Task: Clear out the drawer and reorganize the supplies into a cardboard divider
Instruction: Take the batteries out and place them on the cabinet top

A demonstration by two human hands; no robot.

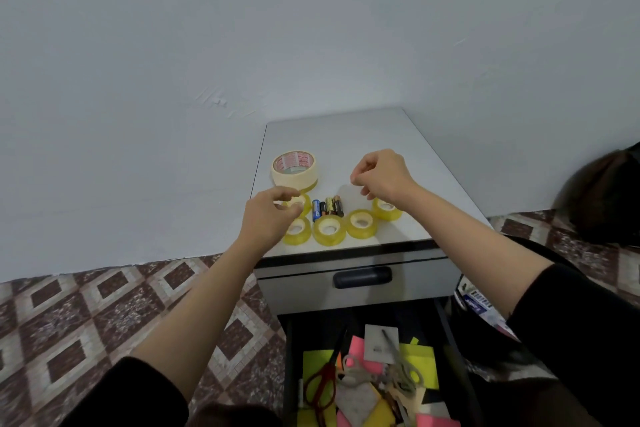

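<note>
On the grey cabinet top (363,135) stand a wide cream masking tape roll (294,170), several batteries (327,208) lying side by side, and several small yellow clear-tape rolls (329,229). My left hand (266,218) reaches over the leftmost rolls, and its thumb and fingers pinch the small roll (300,202) behind the front-left one. Hovering above the top, my right hand (384,177) has loosely curled fingers with nothing in them, just over the rightmost roll (388,209). Below, the open drawer (291,357) holds red-handled scissors (322,388), coloured sticky notes (420,362) and other small supplies.
A closed upper drawer with a dark handle (362,277) sits above the open one. The cabinet stands against a pale wall on a patterned tile floor (104,305). A dark bag (602,198) lies to the right, and printed packaging (479,302) is beside the drawer.
</note>
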